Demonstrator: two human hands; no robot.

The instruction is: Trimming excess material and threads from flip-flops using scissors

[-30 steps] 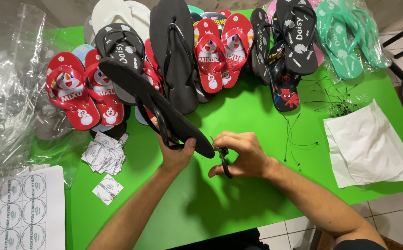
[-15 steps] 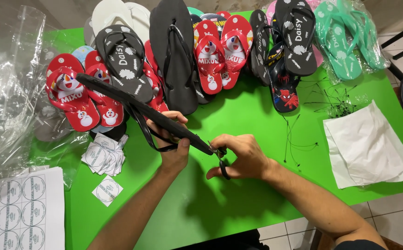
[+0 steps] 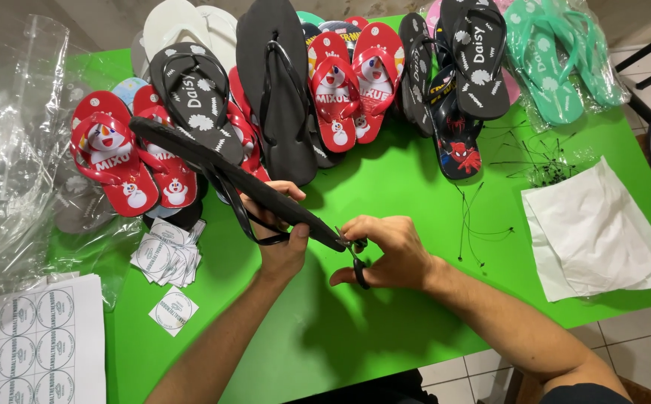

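My left hand (image 3: 280,239) grips a black flip-flop (image 3: 213,168) held edge-on above the green table (image 3: 355,329), its straps hanging below the sole. At the sandal's near end, my right hand (image 3: 389,251) holds small black scissors (image 3: 357,262), their tips touching the sole's edge. Both hands meet over the middle of the table.
Rows of flip-flops lie along the far edge: red snowman pairs (image 3: 116,161), black patterned ones (image 3: 479,56), a large black one (image 3: 277,82), mint ones in plastic (image 3: 557,63). White paper (image 3: 595,232) sits right, cut black ties (image 3: 482,217) beside it, round stickers (image 3: 168,258) and clear bags (image 3: 11,150) left.
The black flip-flop has turned from showing its sole to lying edge-on and has tilted lower. The hand with the scissors stays at its near end.
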